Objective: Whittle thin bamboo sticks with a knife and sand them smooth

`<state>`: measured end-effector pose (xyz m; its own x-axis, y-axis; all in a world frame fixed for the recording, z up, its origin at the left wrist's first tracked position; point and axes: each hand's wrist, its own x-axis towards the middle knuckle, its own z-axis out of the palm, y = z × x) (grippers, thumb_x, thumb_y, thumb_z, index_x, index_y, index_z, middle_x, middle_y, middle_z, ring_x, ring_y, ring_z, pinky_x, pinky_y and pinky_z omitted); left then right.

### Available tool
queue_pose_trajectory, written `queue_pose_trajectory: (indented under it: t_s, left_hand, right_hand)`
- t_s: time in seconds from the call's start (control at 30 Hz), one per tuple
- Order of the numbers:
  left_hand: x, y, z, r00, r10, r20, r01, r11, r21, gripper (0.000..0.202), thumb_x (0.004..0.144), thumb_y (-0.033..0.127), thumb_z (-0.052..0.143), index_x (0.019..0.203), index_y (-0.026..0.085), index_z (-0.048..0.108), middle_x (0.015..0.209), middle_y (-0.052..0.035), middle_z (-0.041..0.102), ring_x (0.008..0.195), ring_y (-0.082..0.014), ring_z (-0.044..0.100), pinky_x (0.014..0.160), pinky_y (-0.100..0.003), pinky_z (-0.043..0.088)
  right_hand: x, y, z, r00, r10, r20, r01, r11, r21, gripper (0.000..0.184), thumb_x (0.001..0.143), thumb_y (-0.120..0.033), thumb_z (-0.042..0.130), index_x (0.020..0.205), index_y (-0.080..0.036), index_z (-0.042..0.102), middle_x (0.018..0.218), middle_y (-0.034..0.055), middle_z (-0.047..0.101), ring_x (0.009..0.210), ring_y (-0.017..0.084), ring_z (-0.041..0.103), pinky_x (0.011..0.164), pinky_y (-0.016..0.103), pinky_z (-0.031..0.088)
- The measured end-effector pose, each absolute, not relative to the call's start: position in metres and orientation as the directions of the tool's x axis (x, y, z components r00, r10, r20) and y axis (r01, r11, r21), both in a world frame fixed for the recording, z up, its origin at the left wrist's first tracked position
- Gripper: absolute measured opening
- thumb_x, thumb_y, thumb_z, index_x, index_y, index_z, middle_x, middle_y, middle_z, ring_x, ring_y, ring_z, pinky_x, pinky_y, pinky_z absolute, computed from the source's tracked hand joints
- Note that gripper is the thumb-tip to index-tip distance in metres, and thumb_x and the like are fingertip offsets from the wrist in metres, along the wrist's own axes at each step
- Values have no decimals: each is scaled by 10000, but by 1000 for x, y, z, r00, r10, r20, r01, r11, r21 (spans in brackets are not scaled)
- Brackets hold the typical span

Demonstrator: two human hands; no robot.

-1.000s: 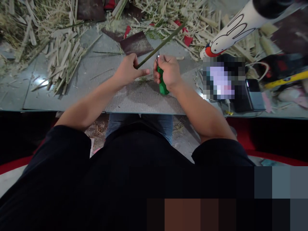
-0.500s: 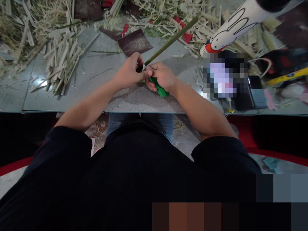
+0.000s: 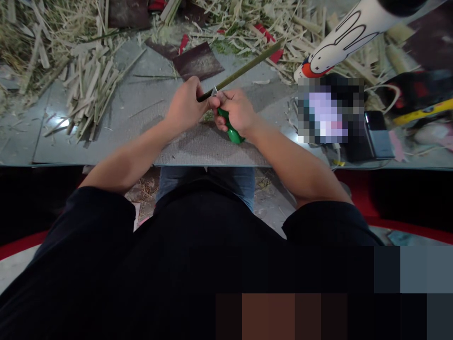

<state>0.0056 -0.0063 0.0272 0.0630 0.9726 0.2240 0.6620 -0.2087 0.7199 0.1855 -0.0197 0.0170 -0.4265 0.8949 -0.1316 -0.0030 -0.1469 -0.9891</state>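
My left hand [image 3: 183, 105] is closed around the near end of a long, thin green bamboo strip [image 3: 249, 67], which slants up and away to the right. My right hand [image 3: 241, 111] grips a green-handled knife [image 3: 235, 134]; most of the handle is covered by the fingers. Its short metal blade shows between the two hands, against the strip. The thumbs of both hands come close together at the blade, and I cannot tell whether they touch. A grey work surface [image 3: 212, 152] lies under the hands.
Split bamboo pieces [image 3: 90, 89] lie piled at the left, with shavings [image 3: 233, 19] along the back. Dark reddish-brown sheets [image 3: 198, 62] lie beyond my hands. At the right are a rabbit-printed white cylinder [image 3: 331, 49], a blurred-out screen [image 3: 327, 115] and a dark phone-like device [image 3: 378, 137].
The bamboo strip has slid toward me and to the left, and it lies at a flatter angle. The knife has tilted slightly, with its handle shifted a little left.
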Motion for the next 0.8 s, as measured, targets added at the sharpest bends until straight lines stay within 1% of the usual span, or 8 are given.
queue_pose_trajectory:
  t_s: [0.07,0.17,0.23,0.3,0.47,0.63,0.7,0.8]
  left_hand:
    - [5,-6,27,78,968,239,641,-232,732,749,790,185,1074,717,307,339,717,42,477,710,-195,473,686,-407,304]
    - [5,-7,27,129,969,213,597,-247,763,659,889,172,983,743,302,353,719,42,475,714,-193,485,699,-404,335]
    - [6,-9,27,175,968,180,565,-249,787,591,946,184,921,759,299,372,709,40,476,716,-200,501,700,-406,345]
    - [7,-11,28,197,966,165,544,-248,802,564,959,164,894,766,297,381,698,41,472,723,-206,508,704,-408,347]
    - [8,-12,29,140,980,139,568,-195,800,635,921,121,942,728,297,364,696,47,450,741,-191,454,735,-406,354]
    - [6,-6,22,49,974,221,589,-207,781,726,807,255,1076,698,299,359,710,25,498,739,-232,529,694,-424,343]
    - [4,-3,19,56,971,231,597,-218,772,718,826,327,1068,703,298,361,713,14,508,745,-244,551,680,-423,340]
    - [3,0,17,68,974,218,617,-213,758,724,856,453,1049,712,287,360,702,20,491,741,-218,523,677,-413,335]
  right_hand:
    - [184,-21,18,-416,904,-103,-22,-123,-992,601,1117,-704,725,799,-252,489,749,14,435,592,185,396,449,288,401]
    - [186,-21,19,-464,877,-123,7,-136,-991,594,1108,-677,728,764,-251,497,712,1,392,563,168,308,434,285,343]
    - [188,-20,19,-503,849,-163,57,-156,-986,614,1117,-721,705,768,-261,495,671,-17,353,551,168,300,434,284,348]
    - [191,-18,18,-528,830,-180,76,-165,-983,613,1132,-741,682,788,-271,490,642,-30,342,542,166,312,440,282,378]
    - [190,-16,14,-512,846,-146,35,-149,-988,620,1112,-741,726,791,-265,492,672,-17,397,548,169,365,433,286,399]
    - [183,-18,12,-436,895,-96,-32,-122,-992,578,1113,-740,704,867,-274,469,717,-11,448,619,195,481,501,300,468]
    - [181,-19,10,-423,902,-91,-14,-106,-994,573,1114,-742,680,871,-280,444,698,-19,423,622,197,477,522,308,474]
    - [179,-21,9,-414,908,-57,2,-62,-998,593,1094,-769,698,868,-285,442,682,-26,389,590,200,416,504,318,445]
